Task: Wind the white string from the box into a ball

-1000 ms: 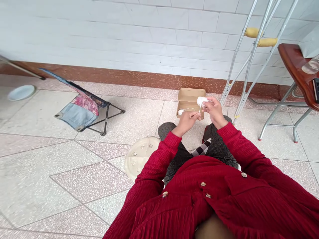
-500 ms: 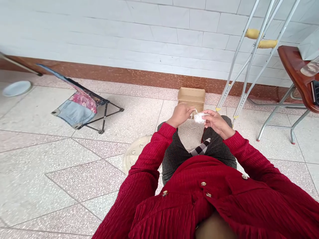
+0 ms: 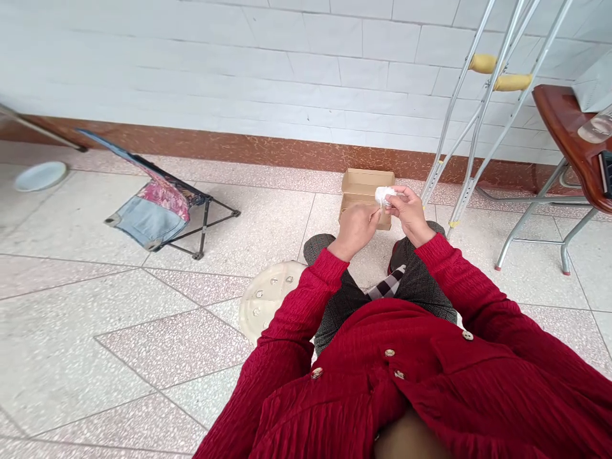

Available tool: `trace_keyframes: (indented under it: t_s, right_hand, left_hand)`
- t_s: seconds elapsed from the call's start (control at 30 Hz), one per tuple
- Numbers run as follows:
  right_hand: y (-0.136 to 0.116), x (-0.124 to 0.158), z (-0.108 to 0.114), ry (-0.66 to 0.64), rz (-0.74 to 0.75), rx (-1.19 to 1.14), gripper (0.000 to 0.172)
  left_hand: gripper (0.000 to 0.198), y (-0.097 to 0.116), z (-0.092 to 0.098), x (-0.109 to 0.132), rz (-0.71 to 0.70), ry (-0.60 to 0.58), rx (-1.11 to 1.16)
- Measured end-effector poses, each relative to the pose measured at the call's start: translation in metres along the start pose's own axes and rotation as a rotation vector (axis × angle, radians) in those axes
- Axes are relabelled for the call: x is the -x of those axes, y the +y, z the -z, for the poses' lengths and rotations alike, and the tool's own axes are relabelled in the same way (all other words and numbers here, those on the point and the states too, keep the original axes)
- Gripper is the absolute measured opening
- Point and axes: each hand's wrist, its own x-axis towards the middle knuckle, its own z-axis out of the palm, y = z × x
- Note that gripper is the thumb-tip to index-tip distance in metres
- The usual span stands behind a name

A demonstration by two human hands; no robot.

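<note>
A small fluffy white bundle, perhaps yarn (image 3: 384, 194), is pinched in the fingers of my right hand (image 3: 406, 212). My left hand (image 3: 357, 228) is closed just below and to the left of it, its fingertips on a thin pale strand (image 3: 381, 208) that meets the bundle. Beyond both hands an open cardboard box (image 3: 367, 181) lies on the floor with its lid raised. My left hand covers part of the box's near side, so I cannot make out all of its inside.
A folding stool with a denim and floral seat (image 3: 157, 213) stands at left. Near my left knee is a round cream stool top (image 3: 268, 296). Crutches (image 3: 471, 146) lean on the wall at right, beside a reddish-brown table (image 3: 561, 121). A pale basin (image 3: 42, 176) sits far left.
The white bundle has risen and tilted upward in my right hand. My left hand has moved down and slightly right, below the bundle.
</note>
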Motion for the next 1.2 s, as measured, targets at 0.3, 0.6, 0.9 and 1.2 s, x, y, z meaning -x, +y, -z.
trace_keyframes:
  t_s: [0.3, 0.6, 0.9, 1.2]
  right_hand:
    - [-0.021, 0.03, -0.002, -0.202, -0.147, -0.147, 0.045]
    - [-0.001, 0.042, 0.016, -0.336, -0.255, 0.119, 0.036]
    - [0.005, -0.003, 0.006, -0.006, 0.071, 0.025, 0.036]
    - [-0.03, 0.027, 0.008, -0.281, -0.209, -0.19, 0.036]
  left_hand:
    - [0.029, -0.029, -0.025, 0.013, 0.178, -0.149, 0.374]
    - [0.025, -0.04, 0.012, -0.027, -0.088, -0.106, 0.004]
    - [0.038, -0.008, -0.001, -0.008, -0.005, -0.075, 0.044]
    - [0.031, -0.033, -0.027, 0.01, 0.157, -0.136, 0.349]
